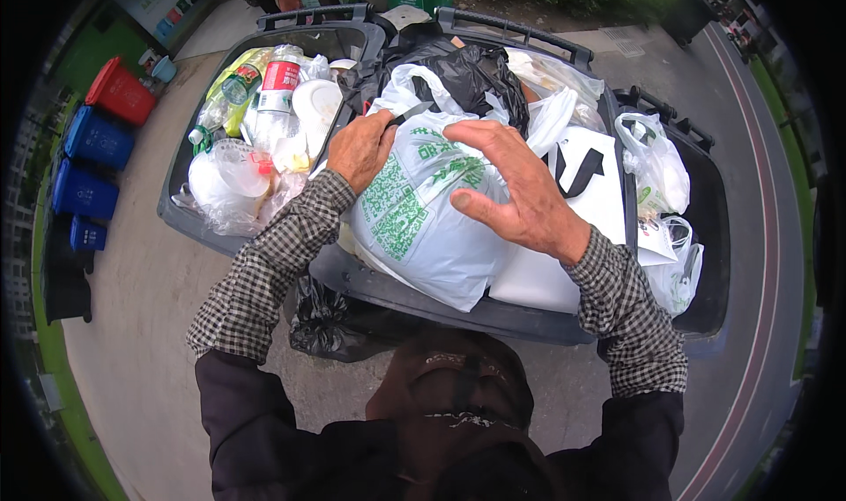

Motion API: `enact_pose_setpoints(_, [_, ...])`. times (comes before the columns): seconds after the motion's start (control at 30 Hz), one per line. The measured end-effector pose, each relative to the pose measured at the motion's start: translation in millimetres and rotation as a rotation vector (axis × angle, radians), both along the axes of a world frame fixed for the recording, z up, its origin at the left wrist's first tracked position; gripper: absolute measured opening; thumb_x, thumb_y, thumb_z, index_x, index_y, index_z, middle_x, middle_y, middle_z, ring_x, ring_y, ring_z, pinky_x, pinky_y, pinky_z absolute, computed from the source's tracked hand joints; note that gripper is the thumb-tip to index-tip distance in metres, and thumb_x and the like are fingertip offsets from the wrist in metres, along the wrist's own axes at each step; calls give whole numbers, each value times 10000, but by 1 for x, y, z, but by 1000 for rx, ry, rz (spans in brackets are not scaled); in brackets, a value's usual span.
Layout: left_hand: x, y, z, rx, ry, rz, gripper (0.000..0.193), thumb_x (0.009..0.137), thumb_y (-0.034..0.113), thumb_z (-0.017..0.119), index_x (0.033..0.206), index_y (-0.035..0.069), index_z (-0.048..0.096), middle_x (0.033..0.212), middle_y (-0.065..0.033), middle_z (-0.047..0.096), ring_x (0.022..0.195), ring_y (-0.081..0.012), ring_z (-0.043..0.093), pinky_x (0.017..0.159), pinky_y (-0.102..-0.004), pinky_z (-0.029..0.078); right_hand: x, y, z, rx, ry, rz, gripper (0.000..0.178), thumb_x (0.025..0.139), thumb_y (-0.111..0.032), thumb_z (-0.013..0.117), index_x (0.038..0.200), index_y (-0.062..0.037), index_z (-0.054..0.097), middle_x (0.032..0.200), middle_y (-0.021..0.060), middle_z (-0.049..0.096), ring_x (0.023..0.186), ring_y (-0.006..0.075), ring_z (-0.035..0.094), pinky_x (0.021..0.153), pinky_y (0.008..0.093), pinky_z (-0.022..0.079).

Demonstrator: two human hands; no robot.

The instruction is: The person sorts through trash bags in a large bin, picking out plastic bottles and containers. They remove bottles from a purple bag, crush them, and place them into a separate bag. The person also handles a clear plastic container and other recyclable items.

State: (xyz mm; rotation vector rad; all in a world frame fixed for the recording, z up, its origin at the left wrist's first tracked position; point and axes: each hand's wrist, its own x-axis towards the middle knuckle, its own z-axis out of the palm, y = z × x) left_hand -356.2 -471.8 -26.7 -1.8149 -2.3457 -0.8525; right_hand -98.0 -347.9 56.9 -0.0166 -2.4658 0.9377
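A full white plastic bag (432,210) with green print sits on top of a dark wheeled bin, bulging over its near rim. My left hand (359,151) is closed at the bag's upper left side. Out of that fist, over the bag's top, points a thin dark blade-like piece (411,113); its other end is hidden in the fingers. My right hand (520,184) hovers over the bag's right side, fingers spread and thumb apart, holding nothing. Whether its fingertips touch the plastic I cannot tell. Behind the bag lies a crumpled black bag (476,74).
At left, an open bin (198,223) holds plastic bottles and containers. A white paper bag (595,170) with black handles lies to the right, beside another bin (709,263) with tied bags. A black bag (330,325) rests below. Red (119,91) and blue bins (92,140) stand far left.
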Motion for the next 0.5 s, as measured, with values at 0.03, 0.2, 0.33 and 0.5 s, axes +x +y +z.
enact_pose_setpoints(0.03, [6, 7, 2, -10, 19, -27, 197, 976, 191, 642, 1130, 72, 617, 948, -155, 672, 908, -361, 649, 795, -468, 525, 9, -14, -5, 148, -54, 58, 644, 897, -476, 740, 1384, -90, 574, 1413, 142, 568, 1353, 349, 508, 1154, 479, 394])
enact_pose_setpoints(0.2, [19, 16, 9, 69, 76, -100, 179, 944, 144, 661, 1094, 55, 619, 926, -138, 671, 898, -349, 653, 782, -462, 525, 24, -11, -63, 330, -74, 95, 722, 821, -559, 778, 1404, -180, 584, 1492, 69, 516, 1383, 319, 476, 1170, 549, 359])
enact_pose_setpoints(0.33, [12, 18, 8, 20, 57, -120, 177, 924, 114, 669, 1082, 51, 618, 908, -132, 656, 862, -346, 632, 751, -462, 494, 14, -10, -87, 241, -38, 125, 758, 794, -545, 810, 1429, -223, 551, 1505, 51, 491, 1395, 301, 452, 1183, 554, 326])
enact_pose_setpoints(0.5, [8, 16, -4, 54, -25, -121, 194, 898, 25, 663, 1084, 43, 613, 885, -160, 617, 851, -372, 605, 729, -461, 476, 2, -14, -105, 155, -10, 192, 812, 777, -529, 830, 1452, -221, 499, 1508, 68, 455, 1378, 311, 433, 1150, 574, 312])
